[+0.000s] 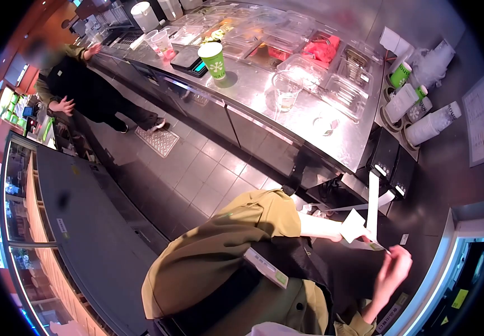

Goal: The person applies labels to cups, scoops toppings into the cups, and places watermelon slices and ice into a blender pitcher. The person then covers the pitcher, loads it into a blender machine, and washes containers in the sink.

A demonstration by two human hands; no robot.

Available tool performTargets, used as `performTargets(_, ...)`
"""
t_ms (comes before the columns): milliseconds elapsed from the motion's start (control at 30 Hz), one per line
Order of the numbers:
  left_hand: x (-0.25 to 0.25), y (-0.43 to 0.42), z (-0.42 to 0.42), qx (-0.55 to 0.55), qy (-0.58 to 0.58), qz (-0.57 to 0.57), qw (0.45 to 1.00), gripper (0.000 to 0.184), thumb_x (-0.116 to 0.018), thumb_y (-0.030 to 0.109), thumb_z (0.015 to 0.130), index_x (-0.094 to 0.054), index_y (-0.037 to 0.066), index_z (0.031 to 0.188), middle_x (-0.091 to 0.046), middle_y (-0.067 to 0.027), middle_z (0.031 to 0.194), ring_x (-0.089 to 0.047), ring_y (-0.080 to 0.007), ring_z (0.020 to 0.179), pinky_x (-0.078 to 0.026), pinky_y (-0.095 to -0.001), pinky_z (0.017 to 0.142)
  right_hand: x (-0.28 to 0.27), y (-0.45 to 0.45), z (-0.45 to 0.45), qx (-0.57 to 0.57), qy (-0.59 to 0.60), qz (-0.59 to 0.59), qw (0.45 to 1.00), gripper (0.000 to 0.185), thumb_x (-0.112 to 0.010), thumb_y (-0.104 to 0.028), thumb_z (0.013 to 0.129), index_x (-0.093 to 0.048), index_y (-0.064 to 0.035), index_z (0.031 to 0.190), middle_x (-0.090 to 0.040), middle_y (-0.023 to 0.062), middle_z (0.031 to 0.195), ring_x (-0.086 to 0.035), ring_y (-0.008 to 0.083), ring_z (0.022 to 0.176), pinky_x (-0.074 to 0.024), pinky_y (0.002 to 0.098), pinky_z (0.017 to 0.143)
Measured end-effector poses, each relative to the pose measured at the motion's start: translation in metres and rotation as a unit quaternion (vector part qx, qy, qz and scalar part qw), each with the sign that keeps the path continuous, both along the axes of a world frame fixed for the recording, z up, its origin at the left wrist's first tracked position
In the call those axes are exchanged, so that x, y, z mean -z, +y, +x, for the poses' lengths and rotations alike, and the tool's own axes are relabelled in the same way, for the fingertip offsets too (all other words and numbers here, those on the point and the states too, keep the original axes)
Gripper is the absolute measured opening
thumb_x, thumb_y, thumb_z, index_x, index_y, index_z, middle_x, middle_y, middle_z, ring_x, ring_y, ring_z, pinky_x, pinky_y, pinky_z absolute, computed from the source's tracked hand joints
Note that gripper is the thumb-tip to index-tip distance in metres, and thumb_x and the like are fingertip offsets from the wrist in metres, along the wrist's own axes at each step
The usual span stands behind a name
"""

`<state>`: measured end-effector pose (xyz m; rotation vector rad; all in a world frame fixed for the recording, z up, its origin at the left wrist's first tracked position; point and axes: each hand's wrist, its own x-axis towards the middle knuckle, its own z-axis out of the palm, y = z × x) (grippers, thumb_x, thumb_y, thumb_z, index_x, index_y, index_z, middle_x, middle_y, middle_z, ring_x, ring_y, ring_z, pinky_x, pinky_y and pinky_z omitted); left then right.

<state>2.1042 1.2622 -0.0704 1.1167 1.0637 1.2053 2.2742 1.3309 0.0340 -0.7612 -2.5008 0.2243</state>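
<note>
My left hand [339, 233] is partly hidden behind white label paper [353, 225]; what shows of it is closed on the paper. From a black printer [386, 152] above it, a long white label strip [373, 201] hangs down to that hand. My right hand [394, 271] is just beyond, fingers pinched together at the end of the label paper, where a small greenish mark shows. A second white strip [337, 209] curves from the printers toward my left forearm.
A steel counter [253, 95] bears a green cup [212, 60], a clear cup [286, 92], a scale [190, 63] and lidded food containers. Stacked cups [432, 124] stand by the wall. A co-worker [85, 84] stands across the tiled aisle. A grey cabinet [90, 224] lies behind me.
</note>
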Motion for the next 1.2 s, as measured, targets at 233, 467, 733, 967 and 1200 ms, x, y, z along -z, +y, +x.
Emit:
performTargets(233, 0.019, -0.003, -0.026, 0.024, 0.132, -0.065, 0.989, 0.035, -0.058, 0.039, 0.074, -0.062, 0.006, 0.082, -0.056, -0.0065, 0.077, -0.056, -0.0191, 0.075, -0.045, -0.0304, 0.067, -0.028, 0.028, 0.048, 0.044, 0.271, -0.049, 0.960, 0.005, -0.050, 0.000, 0.085, -0.048, 0.0010, 0.089, -0.051, 0.0072, 0.092, -0.047, 0.0118, 0.084, -0.0396, 0.0215, 0.075)
performTargets(467, 0.022, 0.007, -0.021, 0.106, 0.377, -0.108, 0.914, 0.035, -0.058, 0.039, 0.075, -0.062, 0.005, 0.082, -0.056, -0.0069, 0.078, -0.057, -0.0195, 0.076, -0.045, -0.0305, 0.068, -0.016, 0.047, 0.036, 0.029, 0.286, -0.118, 0.951, 0.008, -0.051, -0.003, 0.085, -0.050, 0.0000, 0.092, -0.052, 0.0058, 0.094, -0.048, 0.0125, 0.086, -0.0394, 0.0221, 0.078)
performTargets(733, -0.008, 0.035, -0.050, -0.053, 0.371, 0.133, 0.918, 0.038, -0.061, 0.038, 0.072, -0.063, 0.003, 0.088, -0.061, -0.0133, 0.082, -0.060, -0.0243, 0.074, -0.048, -0.0326, 0.069, -0.026, 0.062, -0.012, 0.108, 0.333, -0.224, 0.910, 0.013, -0.059, -0.004, 0.077, -0.056, -0.0016, 0.089, -0.054, 0.0038, 0.089, -0.050, 0.0115, 0.082, -0.0401, 0.0225, 0.074)
performTargets(967, -0.080, 0.151, -0.103, 0.026, 0.318, 0.007, 0.948, 0.039, -0.052, 0.028, 0.085, -0.051, -0.001, 0.112, -0.059, -0.0088, 0.099, -0.057, -0.0129, 0.081, -0.046, -0.0262, 0.072, 0.011, 0.147, -0.018, 0.035, 0.408, -0.420, 0.810, 0.019, -0.057, -0.006, 0.078, -0.054, 0.0000, 0.096, -0.058, 0.0037, 0.084, -0.052, 0.0074, 0.072, -0.0416, 0.0193, 0.064)
performTargets(1200, -0.067, 0.332, -0.177, -0.100, 0.253, 0.171, 0.947, 0.026, -0.057, 0.024, 0.082, -0.061, 0.002, 0.094, -0.063, -0.0030, 0.081, -0.056, -0.0107, 0.071, -0.044, -0.0232, 0.065, 0.023, 0.218, -0.060, 0.075, 0.455, -0.479, 0.746, 0.023, -0.054, -0.005, 0.078, -0.055, 0.0023, 0.099, -0.059, 0.0056, 0.085, -0.051, 0.0084, 0.070, -0.0418, 0.0207, 0.066)
